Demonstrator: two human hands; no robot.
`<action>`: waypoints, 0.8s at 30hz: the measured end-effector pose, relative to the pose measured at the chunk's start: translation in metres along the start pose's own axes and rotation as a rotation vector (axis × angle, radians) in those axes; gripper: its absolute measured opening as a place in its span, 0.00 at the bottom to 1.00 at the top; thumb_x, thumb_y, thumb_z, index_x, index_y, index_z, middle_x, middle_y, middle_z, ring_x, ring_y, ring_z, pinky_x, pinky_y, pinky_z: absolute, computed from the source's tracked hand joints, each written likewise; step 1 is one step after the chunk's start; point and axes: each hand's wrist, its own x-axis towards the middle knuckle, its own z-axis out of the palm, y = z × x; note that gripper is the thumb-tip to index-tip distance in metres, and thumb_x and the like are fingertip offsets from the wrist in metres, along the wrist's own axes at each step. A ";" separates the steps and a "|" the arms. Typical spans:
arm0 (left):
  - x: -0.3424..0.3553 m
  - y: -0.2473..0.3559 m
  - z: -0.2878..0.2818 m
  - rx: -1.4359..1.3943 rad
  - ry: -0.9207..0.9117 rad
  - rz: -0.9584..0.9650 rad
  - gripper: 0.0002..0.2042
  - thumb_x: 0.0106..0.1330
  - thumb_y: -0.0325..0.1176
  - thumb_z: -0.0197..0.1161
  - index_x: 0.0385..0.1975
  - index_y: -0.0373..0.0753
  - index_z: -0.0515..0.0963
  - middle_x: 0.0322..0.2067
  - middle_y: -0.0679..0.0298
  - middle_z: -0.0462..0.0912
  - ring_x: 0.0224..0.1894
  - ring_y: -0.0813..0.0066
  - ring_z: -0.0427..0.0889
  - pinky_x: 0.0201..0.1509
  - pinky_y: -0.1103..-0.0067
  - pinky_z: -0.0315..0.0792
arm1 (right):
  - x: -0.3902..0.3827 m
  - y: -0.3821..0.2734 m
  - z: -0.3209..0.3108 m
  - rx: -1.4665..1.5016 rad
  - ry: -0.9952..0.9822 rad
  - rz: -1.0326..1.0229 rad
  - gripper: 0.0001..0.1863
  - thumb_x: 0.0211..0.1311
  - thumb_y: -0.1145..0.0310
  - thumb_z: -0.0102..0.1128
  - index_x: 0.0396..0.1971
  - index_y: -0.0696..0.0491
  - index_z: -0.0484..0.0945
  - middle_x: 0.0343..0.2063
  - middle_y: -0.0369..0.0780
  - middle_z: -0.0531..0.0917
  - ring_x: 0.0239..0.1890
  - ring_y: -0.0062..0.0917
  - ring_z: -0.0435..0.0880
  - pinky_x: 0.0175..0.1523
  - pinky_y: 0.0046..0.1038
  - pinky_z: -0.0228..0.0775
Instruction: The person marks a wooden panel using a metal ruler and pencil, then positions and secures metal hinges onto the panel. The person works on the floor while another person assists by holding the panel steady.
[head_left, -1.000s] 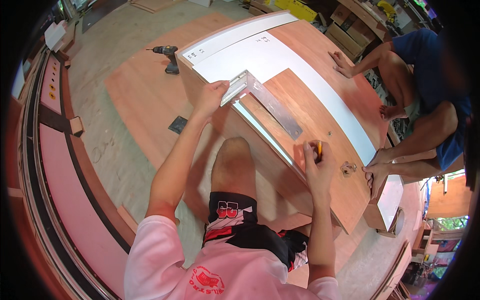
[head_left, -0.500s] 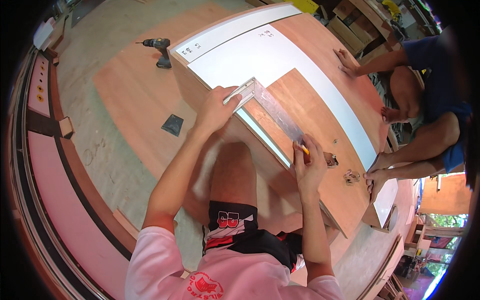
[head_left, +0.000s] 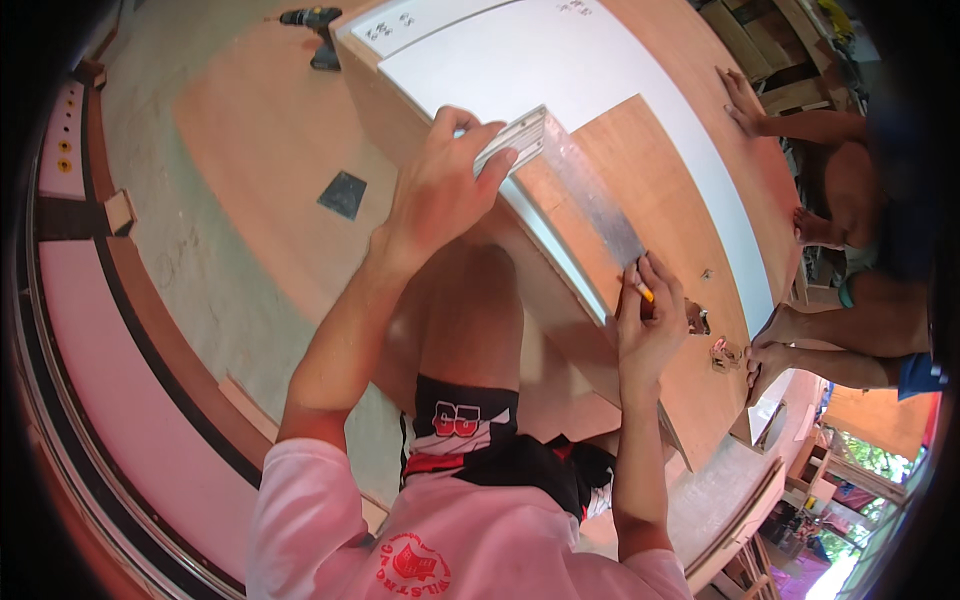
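Observation:
A try square lies on a brown plywood piece (head_left: 640, 135), its metal blade (head_left: 597, 195) running across the wood toward my right hand. My left hand (head_left: 440, 190) holds the square's ridged light stock (head_left: 520, 137) at the plywood's near left edge, thumb on one side and fingers over the other. Pinched in my right hand (head_left: 648, 325) is a yellow pencil (head_left: 646, 292); the fingers rest by the far end of the blade. The pencil's tip is hidden. Beside that hand the plywood has a ragged hole (head_left: 698, 318) and a second damaged spot (head_left: 725, 352).
Under the plywood lies a white panel (head_left: 520, 60) on a large wooden box (head_left: 370, 110). A cordless drill (head_left: 318, 35) and a dark square plate (head_left: 342, 195) are left of it. At the right sits another person, with a hand (head_left: 742, 103) and feet (head_left: 775, 345) on the wood.
The view has shifted, so the drill and box sit higher. My left hand's fingers have lifted and spread somewhat over the stock. The square and pencil remain in my hands.

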 end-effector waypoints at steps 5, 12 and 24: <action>-0.004 0.000 0.007 0.051 0.097 0.058 0.12 0.72 0.37 0.72 0.49 0.37 0.90 0.46 0.54 0.84 0.34 0.52 0.88 0.38 0.60 0.84 | 0.000 -0.010 0.001 -0.013 -0.007 0.027 0.13 0.78 0.74 0.67 0.54 0.65 0.88 0.57 0.52 0.87 0.44 0.30 0.96 0.40 0.26 0.88; -0.003 0.005 0.002 0.081 0.042 0.005 0.19 0.71 0.44 0.73 0.54 0.37 0.89 0.44 0.52 0.81 0.35 0.52 0.88 0.40 0.59 0.85 | 0.000 -0.002 0.003 -0.076 0.016 -0.034 0.13 0.77 0.72 0.68 0.54 0.63 0.88 0.56 0.50 0.87 0.43 0.27 0.95 0.40 0.25 0.86; -0.001 0.012 -0.003 0.091 -0.086 -0.088 0.23 0.74 0.46 0.71 0.60 0.35 0.87 0.49 0.49 0.82 0.40 0.51 0.89 0.44 0.60 0.84 | 0.000 -0.003 0.000 -0.103 -0.022 0.010 0.11 0.78 0.74 0.66 0.54 0.62 0.87 0.58 0.49 0.87 0.44 0.26 0.95 0.40 0.24 0.86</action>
